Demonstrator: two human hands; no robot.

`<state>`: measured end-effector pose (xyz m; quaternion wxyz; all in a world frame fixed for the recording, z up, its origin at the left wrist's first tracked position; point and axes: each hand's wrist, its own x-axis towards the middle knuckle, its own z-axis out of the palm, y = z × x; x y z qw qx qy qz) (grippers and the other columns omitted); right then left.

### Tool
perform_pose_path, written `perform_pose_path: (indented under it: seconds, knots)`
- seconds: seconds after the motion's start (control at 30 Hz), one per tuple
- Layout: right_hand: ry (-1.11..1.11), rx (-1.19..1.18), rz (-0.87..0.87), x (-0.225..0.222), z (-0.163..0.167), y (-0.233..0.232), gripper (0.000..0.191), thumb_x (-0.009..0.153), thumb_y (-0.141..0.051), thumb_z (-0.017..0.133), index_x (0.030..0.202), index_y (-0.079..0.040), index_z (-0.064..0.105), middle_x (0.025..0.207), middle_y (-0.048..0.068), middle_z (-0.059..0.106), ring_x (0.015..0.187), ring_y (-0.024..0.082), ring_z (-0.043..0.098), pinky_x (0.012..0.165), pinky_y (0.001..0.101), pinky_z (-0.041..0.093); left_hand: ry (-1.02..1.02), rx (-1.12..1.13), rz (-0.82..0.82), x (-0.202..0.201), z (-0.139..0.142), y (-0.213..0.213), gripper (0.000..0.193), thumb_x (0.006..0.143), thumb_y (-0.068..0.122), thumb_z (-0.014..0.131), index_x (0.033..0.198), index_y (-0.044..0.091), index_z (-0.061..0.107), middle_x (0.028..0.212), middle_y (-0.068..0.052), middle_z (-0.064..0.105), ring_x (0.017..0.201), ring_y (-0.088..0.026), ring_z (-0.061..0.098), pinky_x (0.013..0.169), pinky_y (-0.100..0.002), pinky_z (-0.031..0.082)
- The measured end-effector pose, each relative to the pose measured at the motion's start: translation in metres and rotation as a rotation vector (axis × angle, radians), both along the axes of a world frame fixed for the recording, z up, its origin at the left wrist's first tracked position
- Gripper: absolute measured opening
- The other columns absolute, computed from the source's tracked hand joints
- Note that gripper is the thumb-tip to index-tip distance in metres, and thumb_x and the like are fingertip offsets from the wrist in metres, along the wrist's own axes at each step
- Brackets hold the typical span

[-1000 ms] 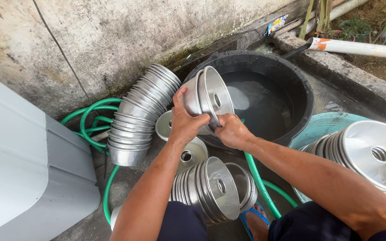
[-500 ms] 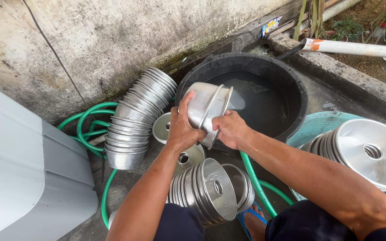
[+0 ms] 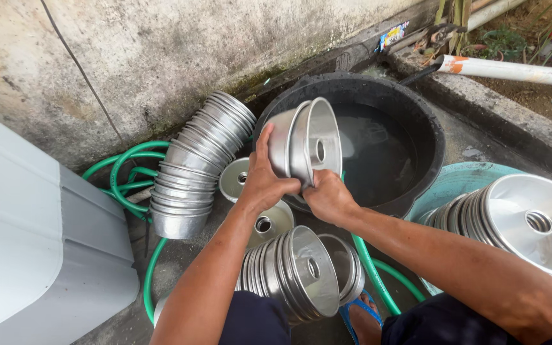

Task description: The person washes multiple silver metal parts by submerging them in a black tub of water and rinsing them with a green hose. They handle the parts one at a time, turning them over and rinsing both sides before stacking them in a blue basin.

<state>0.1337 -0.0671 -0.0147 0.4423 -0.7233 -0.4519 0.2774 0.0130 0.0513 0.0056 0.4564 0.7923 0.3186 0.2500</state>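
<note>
Gripping two nested metal pans (image 3: pixel 305 145), the left hand (image 3: pixel 264 185) is wrapping around their outer side while the right hand (image 3: pixel 328 198) is pinching the lower rim, holding them tilted over the near edge of the black tub (image 3: pixel 416 128) of water. Stacks of pans are lying around: one curving by the wall (image 3: pixel 196 163), one at the knees (image 3: pixel 292 275), another on the right (image 3: pixel 512 220), over a green hose (image 3: pixel 122 167).

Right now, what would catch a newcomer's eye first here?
Shiny round metal ring moulds, held by the left hand and right hand over a black round tub of water. A long curved stack of nested metal moulds lies left by the wall, across a coiled green hose; another metal mould stack lies at the right.
</note>
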Motion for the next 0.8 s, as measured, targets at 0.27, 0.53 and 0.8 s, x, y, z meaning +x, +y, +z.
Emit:
perform_pose_path:
  seconds: [0.27,0.53,0.8]
  knots:
    - [-0.109,-0.108,0.084,0.012,-0.009,0.008,0.023,0.083,-0.005,0.059,0.100,-0.002,0.073,0.079,0.017,0.073,0.076,0.026,0.072,0.073,0.0423,0.055,-0.143,0.000,0.059,-0.002,0.007,-0.001,0.124,0.051,0.001,0.076,0.159,0.035,0.024,0.140,-0.017,0.041,0.130,-0.036,0.054,0.094,-0.043,0.059]
    - [1.103,0.215,0.014,0.041,-0.001,0.020,0.042,0.073,0.011,0.050,0.114,0.011,0.060,0.107,0.018,0.068,0.097,0.032,0.071,0.089,0.0508,0.061,0.053,0.299,-0.052,-0.007,-0.003,-0.012,0.123,0.051,0.000,0.083,0.155,0.040,0.031,0.131,-0.015,0.040,0.129,-0.040,0.049,0.106,-0.045,0.048]
    - [1.064,0.183,-0.195,0.022,-0.024,0.024,0.021,0.070,0.016,0.055,0.089,0.008,0.057,0.084,0.014,0.059,0.073,0.029,0.065,0.065,0.0526,0.059,0.146,-0.031,-0.081,-0.011,-0.003,0.002,0.129,0.043,0.002,0.074,0.155,0.045,0.028,0.133,-0.011,0.045,0.128,-0.034,0.057,0.105,-0.043,0.055]
